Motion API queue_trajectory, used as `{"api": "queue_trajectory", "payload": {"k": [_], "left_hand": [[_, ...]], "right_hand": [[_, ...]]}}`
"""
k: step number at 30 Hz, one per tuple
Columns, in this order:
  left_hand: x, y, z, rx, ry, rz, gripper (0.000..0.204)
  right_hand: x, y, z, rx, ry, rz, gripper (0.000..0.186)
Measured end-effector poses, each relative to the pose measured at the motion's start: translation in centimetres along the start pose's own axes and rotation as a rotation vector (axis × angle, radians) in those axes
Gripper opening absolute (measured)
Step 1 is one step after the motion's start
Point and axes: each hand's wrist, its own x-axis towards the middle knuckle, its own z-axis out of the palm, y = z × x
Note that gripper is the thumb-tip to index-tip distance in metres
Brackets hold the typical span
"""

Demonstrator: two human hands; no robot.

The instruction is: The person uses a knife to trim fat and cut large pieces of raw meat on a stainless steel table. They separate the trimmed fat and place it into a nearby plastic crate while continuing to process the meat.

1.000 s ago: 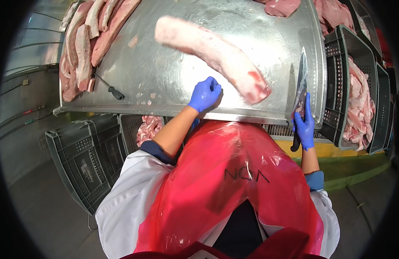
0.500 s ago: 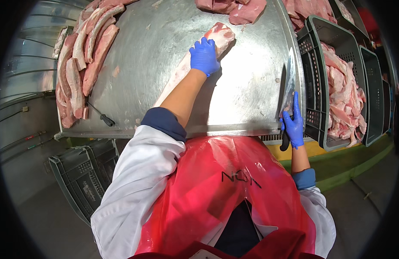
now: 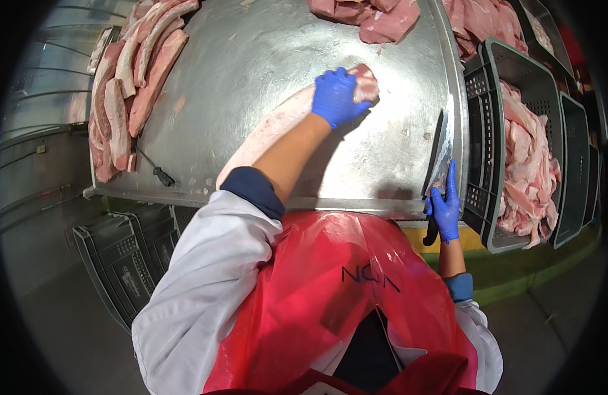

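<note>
One long, pale cut of meat [image 3: 277,124] slants across our metal tabletop [image 3: 383,155], our left grip [image 3: 335,100] curled around its far end; our right grip [image 3: 445,212] clasps a knife [image 3: 441,168]. We judge the meat heavy, soft and slippery, best held there, firmly, from above. At right, a grey crate [image 3: 475,161] holds pinkish trimmings [image 3: 524,164]; we cannot see inside the lower-left crate [image 3: 119,260].

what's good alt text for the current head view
Blue-gloved left hand grasps a long pale cut of meat on a metal table; the gloved right hand holds a knife. Meat strips lie left, a meat-filled crate right.
</note>
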Motion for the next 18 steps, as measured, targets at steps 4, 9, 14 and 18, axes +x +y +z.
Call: {"api": "queue_trajectory", "payload": {"k": [4, 9, 14, 18], "left_hand": [[-0.7, 3.2, 2.2, 0.061, 0.130, 0.137, 0.030], [-0.4, 3.6, 2.9, 0.128, 0.101, 0.121, 0.025], [0.9, 4.7, 5.0, 0.147, 0.042, 0.066, 0.018], [0.5, 2.9, 4.6, -0.088, 0.076, 0.076, 0.018]], "right_hand": [[1.1, -1.4, 1.0, 0.009, -0.033, -0.005, 0.080], [3.3, -1.8, 1.5, -0.074, -0.050, -0.073, 0.079], [3.8, -1.7, 2.0, -0.086, -0.091, -0.083, 0.079], [5.4, -1.7, 3.4, -0.107, -0.123, -0.070, 0.080]]}}
